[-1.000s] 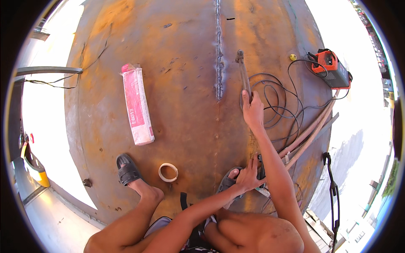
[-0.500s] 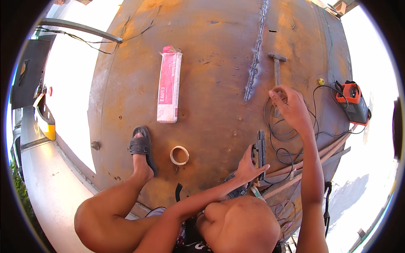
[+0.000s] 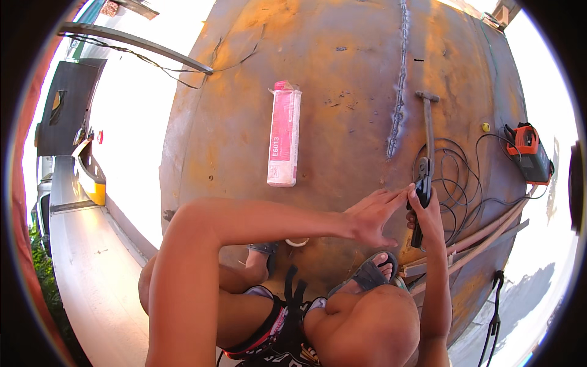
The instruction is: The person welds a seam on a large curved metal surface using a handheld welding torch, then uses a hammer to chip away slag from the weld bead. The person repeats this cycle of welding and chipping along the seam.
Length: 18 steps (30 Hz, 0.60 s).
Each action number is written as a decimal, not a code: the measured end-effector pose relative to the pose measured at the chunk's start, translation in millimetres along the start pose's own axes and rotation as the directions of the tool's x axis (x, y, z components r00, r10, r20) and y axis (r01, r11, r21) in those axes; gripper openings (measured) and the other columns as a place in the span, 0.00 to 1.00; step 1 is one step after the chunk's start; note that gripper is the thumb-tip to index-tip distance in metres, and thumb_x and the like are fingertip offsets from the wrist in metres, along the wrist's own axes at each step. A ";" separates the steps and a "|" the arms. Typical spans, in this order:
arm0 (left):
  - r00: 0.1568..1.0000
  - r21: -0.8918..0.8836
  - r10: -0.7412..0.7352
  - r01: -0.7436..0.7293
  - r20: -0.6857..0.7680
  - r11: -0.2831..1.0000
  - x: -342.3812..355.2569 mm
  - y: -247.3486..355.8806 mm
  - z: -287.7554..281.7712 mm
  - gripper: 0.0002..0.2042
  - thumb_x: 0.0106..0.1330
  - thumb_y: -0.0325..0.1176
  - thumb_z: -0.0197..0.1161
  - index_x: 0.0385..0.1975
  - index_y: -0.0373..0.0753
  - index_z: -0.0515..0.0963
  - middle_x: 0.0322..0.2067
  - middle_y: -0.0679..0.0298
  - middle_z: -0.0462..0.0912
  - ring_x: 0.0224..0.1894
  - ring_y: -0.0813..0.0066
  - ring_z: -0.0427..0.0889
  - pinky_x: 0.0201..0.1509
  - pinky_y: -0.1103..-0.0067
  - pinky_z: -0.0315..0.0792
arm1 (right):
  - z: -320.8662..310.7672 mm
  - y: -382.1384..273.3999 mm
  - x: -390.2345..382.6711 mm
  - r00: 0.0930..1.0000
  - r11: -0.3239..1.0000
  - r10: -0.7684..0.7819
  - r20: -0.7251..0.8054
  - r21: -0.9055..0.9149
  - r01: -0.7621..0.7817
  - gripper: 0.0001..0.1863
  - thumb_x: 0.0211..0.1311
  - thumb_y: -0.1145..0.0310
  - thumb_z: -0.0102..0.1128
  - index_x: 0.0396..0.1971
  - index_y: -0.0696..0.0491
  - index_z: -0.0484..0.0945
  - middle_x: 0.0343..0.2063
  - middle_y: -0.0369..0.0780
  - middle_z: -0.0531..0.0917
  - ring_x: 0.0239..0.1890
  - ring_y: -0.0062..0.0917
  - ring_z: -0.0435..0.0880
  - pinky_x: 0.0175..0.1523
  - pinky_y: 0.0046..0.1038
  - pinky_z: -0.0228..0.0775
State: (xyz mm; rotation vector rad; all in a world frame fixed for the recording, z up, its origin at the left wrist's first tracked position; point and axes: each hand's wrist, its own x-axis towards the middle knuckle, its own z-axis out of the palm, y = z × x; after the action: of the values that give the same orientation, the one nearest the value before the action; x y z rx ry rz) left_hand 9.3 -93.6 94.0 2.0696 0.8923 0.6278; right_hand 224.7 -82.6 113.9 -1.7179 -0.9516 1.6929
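Note:
My right hand (image 3: 432, 215) is closed around a black welding electrode holder (image 3: 422, 181), its jaw end pointing away from me. No welding rod can be made out in the jaws. My left hand (image 3: 374, 219) reaches across from the left with fingers stretched out. Its fingertips are at the holder beside my right thumb; whether they touch it I cannot tell. Just beyond the holder's tip lies a hammer (image 3: 428, 125) on the rusty steel plate (image 3: 342, 79). A rough weld bead (image 3: 399, 101) runs along the plate to the hammer's left.
A pink and white box (image 3: 284, 137) lies left of the bead. Coiled black cable (image 3: 458, 183) spreads right of the holder, near an orange and black welding machine (image 3: 529, 153). Wooden strips (image 3: 489, 233) lie at the right edge. A pale ring (image 3: 297, 243) is partly hidden by my left forearm.
The electrode holder has passed from my left hand to my right. My right hand has come down and closed on it; my left hand has let go and opened. The view has shifted.

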 end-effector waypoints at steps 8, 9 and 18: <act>0.880 0.419 -0.107 -0.110 0.463 0.901 3.1 -156.2 -210.6 0.20 0.75 0.41 0.68 0.61 0.38 0.85 0.64 0.51 0.85 0.56 0.45 0.87 0.66 0.56 0.78 | 23.2 -1.1 -22.8 0.904 0.530 -0.423 -0.059 -0.825 0.194 0.43 0.49 0.58 0.83 0.61 0.61 0.71 0.43 0.51 0.85 0.44 0.49 0.89 0.50 0.49 0.78; 0.966 0.476 -0.115 -0.010 0.231 0.879 3.3 -191.4 -233.5 0.20 0.77 0.40 0.66 0.63 0.38 0.83 0.62 0.50 0.85 0.60 0.44 0.85 0.68 0.56 0.77 | 23.0 -5.2 -28.8 0.916 0.467 -0.391 -0.088 -0.877 0.115 0.43 0.48 0.59 0.81 0.63 0.62 0.72 0.46 0.53 0.85 0.47 0.53 0.89 0.53 0.52 0.78; 0.873 0.184 -0.487 0.483 -0.028 0.856 0.6 -409.5 -327.1 0.19 0.83 0.41 0.57 0.52 0.32 0.88 0.47 0.51 0.92 0.50 0.54 0.91 0.61 0.61 0.82 | 93.7 -31.9 -85.5 0.918 0.267 -0.314 -0.240 -0.951 -0.157 0.46 0.51 0.63 0.70 0.72 0.66 0.70 0.58 0.57 0.82 0.59 0.56 0.83 0.68 0.53 0.70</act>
State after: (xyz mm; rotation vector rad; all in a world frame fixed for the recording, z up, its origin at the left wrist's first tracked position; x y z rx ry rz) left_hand -366.8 241.8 -49.8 1.8890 1.4460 0.2551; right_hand 131.5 -140.2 185.3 -2.5094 -2.0838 0.4397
